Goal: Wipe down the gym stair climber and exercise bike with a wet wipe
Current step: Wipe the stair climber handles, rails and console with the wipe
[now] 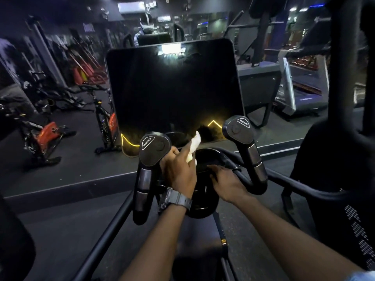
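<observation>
A black machine with a large dark screen (172, 92) stands right in front of me. Two black handles rise below it, the left handle (154, 151) and the right handle (240, 130), each with a round resistance button. My left hand (178, 171), with a watch on the wrist, holds a white wet wipe (193, 146) just right of the left handle, below the screen's lower edge. My right hand (225, 179) rests with curled fingers on the curved black bar (241, 173) between the handles.
Several spin bikes (42, 134) with orange parts stand on the floor at the left. A treadmill (300, 92) is at the back right. A tall black frame (341, 98) and a dark seat back rise at the right edge. Side rails (109, 226) run toward me.
</observation>
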